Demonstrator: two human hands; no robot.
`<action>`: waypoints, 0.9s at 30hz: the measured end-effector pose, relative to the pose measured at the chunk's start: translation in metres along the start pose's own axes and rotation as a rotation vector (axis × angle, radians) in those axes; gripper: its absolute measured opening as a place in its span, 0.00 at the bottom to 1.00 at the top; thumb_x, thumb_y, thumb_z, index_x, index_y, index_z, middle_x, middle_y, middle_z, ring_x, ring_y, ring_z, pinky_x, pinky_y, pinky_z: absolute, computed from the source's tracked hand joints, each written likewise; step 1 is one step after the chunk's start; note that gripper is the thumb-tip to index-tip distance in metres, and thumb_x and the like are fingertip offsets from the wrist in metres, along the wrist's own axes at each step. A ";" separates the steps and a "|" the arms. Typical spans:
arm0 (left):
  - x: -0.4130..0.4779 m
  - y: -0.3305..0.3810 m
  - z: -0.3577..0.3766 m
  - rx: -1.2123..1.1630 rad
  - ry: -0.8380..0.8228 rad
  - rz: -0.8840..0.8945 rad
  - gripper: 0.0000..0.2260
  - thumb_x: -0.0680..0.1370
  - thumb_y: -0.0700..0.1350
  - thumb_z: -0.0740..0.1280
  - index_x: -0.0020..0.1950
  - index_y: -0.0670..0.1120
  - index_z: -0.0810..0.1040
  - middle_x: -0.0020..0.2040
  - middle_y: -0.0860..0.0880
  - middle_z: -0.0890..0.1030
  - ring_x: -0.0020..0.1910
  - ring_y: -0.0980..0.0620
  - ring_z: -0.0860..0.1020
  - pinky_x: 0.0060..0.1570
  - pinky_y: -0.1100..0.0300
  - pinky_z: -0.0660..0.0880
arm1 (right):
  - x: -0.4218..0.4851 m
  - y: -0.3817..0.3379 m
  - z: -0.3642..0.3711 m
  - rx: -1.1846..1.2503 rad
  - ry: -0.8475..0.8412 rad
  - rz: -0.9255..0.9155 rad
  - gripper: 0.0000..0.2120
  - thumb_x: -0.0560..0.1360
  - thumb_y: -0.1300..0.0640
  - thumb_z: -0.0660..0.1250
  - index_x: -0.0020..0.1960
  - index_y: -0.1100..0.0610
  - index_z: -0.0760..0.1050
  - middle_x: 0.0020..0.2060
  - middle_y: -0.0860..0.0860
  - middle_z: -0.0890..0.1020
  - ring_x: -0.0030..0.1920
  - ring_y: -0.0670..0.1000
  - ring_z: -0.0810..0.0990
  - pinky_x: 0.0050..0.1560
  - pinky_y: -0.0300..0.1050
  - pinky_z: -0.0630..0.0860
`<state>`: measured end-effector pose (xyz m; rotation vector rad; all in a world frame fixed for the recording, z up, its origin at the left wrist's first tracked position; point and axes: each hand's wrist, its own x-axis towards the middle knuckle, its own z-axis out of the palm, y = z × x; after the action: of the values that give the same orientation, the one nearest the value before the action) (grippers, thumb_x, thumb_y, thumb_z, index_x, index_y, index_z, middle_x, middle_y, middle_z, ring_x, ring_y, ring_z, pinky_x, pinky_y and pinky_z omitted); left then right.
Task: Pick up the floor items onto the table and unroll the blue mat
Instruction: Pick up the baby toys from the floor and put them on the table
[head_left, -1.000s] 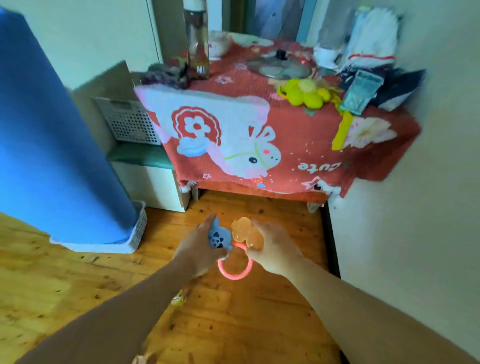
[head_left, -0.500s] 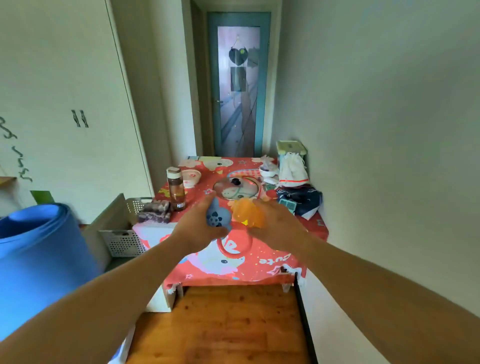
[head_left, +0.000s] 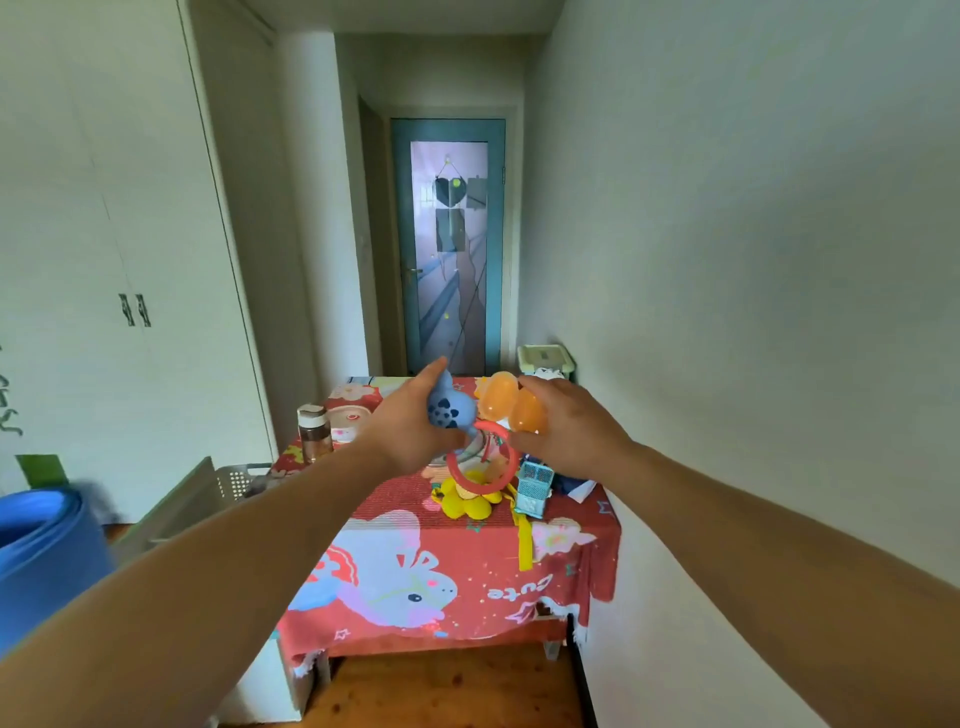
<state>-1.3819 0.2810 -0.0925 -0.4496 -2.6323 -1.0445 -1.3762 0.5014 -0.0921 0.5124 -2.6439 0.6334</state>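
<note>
Head view: both hands are up at counter height, side by side and close together. The left hand grips a blue toy with a dark paw print. The right hand grips an orange toy made of two rounded lobes. A red ring hangs between and below the two toys; which toy or hand it is tied to cannot be told.

Change over the last second: the hands were low over the wooden floor with the same toys in them, and the counter sat well above. Half a second ago they were in front of its near edge. Now they hover above the middle of the counter, over its red cartoon cloth, with the ring dangling just above a yellow toy already lying there. A bottle stands to the left, apart from the hands.

Reading: the lift looks done and the carry nearly so. What likely remains for this load is to lower it and let go onto a free patch of cloth, since the middle is crowded.

The blue mat stands rolled at the far left edge, well away from both hands and not yet unrolled.
</note>
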 end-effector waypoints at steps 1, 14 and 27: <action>0.008 -0.004 0.002 -0.007 -0.014 -0.005 0.45 0.66 0.52 0.76 0.75 0.57 0.52 0.71 0.47 0.68 0.62 0.45 0.74 0.61 0.52 0.74 | 0.006 0.003 0.003 0.001 -0.003 0.005 0.34 0.70 0.44 0.70 0.72 0.50 0.62 0.66 0.54 0.71 0.62 0.56 0.71 0.59 0.52 0.72; 0.154 -0.121 0.029 -0.030 -0.095 -0.065 0.44 0.67 0.50 0.76 0.75 0.55 0.52 0.71 0.47 0.68 0.63 0.45 0.73 0.60 0.54 0.72 | 0.150 0.052 0.099 -0.058 -0.086 0.128 0.34 0.71 0.40 0.68 0.72 0.47 0.60 0.66 0.53 0.71 0.63 0.56 0.71 0.57 0.50 0.70; 0.282 -0.197 0.083 0.009 -0.139 -0.232 0.46 0.67 0.50 0.76 0.75 0.57 0.49 0.71 0.47 0.66 0.63 0.44 0.72 0.58 0.54 0.73 | 0.275 0.134 0.174 -0.035 -0.184 0.092 0.31 0.73 0.41 0.67 0.70 0.49 0.61 0.66 0.52 0.72 0.63 0.54 0.72 0.62 0.51 0.69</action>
<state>-1.7263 0.2545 -0.1704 -0.2255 -2.8651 -1.1037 -1.7180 0.4569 -0.1655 0.4616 -2.8600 0.5921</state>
